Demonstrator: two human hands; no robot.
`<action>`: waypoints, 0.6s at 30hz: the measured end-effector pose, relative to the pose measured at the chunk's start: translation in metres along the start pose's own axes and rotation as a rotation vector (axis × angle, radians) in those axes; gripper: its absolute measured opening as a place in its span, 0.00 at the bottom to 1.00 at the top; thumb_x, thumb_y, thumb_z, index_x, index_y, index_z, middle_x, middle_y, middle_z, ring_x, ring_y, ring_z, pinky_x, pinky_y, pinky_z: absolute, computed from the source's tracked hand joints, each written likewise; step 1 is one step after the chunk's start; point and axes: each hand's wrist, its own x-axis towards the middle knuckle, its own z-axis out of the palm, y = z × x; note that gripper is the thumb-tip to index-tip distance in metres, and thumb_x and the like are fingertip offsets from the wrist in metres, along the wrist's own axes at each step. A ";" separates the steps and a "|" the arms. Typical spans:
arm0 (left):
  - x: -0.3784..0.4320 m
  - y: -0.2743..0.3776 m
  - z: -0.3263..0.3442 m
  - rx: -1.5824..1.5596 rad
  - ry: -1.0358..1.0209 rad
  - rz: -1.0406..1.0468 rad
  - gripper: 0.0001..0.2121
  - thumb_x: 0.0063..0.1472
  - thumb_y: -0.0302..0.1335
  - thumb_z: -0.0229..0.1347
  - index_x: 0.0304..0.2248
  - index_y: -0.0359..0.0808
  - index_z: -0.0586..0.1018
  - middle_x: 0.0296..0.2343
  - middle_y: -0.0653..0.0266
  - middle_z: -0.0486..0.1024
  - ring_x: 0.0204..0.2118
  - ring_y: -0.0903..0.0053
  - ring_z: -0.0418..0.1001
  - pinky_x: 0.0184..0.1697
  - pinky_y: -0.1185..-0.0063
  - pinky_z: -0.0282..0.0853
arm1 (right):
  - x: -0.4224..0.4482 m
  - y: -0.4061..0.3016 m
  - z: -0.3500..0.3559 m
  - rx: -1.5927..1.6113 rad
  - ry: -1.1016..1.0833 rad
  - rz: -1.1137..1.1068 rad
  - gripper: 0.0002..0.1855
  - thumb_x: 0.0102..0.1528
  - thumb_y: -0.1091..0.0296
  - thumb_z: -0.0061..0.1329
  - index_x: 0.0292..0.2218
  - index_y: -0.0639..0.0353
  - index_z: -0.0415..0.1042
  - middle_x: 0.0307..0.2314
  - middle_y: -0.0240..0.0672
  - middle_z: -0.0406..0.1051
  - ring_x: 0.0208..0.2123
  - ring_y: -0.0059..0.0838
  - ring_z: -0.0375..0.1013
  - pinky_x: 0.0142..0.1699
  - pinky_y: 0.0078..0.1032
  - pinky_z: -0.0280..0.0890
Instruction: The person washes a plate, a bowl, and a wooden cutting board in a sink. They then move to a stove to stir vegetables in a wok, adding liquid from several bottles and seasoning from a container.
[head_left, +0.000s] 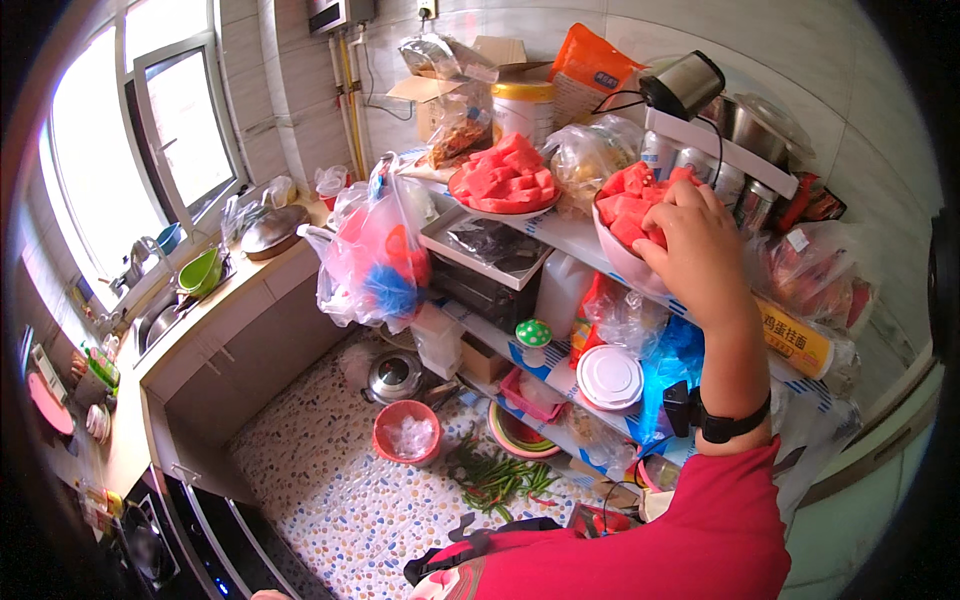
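Note:
My right hand (694, 240) reaches over a pale bowl (626, 259) heaped with cut watermelon chunks (626, 202). Its thumb and bent fingers touch the red pieces on the bowl's right side; the hand hides whether one is gripped. The bowl stands on the top board of a shelf rack (577, 240). To its left, a plate (517, 214) carries another pile of watermelon chunks (506, 176). Of my left hand (270, 595), only what seems a sliver of skin shows at the bottom edge.
Cans (694, 165), a noodle packet (795, 337) and a clear plastic bag (592, 157) crowd the top board. Plastic bags (382, 247) hang at the rack's left end. Green peppers (502, 476), a red basin (386, 446) and a lidded pot (395, 375) are on the floor.

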 end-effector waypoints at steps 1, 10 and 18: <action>-0.002 0.000 0.000 0.001 0.005 0.007 0.13 0.60 0.35 0.52 0.29 0.30 0.73 0.30 0.62 0.70 0.31 0.79 0.65 0.35 0.82 0.58 | -0.001 -0.003 0.002 -0.059 -0.038 0.046 0.11 0.42 0.65 0.57 0.26 0.60 0.73 0.32 0.38 0.66 0.40 0.40 0.65 0.48 0.33 0.61; -0.020 -0.006 -0.008 0.020 0.091 0.019 0.15 0.60 0.36 0.52 0.30 0.29 0.73 0.29 0.60 0.70 0.30 0.78 0.65 0.35 0.81 0.59 | 0.001 -0.013 0.006 -0.095 0.065 0.084 0.13 0.41 0.63 0.59 0.26 0.59 0.71 0.32 0.38 0.66 0.39 0.40 0.65 0.47 0.34 0.61; -0.022 -0.001 -0.009 0.001 0.056 -0.003 0.12 0.61 0.33 0.52 0.32 0.29 0.73 0.30 0.64 0.70 0.30 0.82 0.64 0.34 0.85 0.57 | 0.048 -0.086 0.061 0.291 0.099 -0.176 0.11 0.44 0.62 0.56 0.29 0.56 0.73 0.33 0.38 0.67 0.38 0.38 0.68 0.42 0.34 0.66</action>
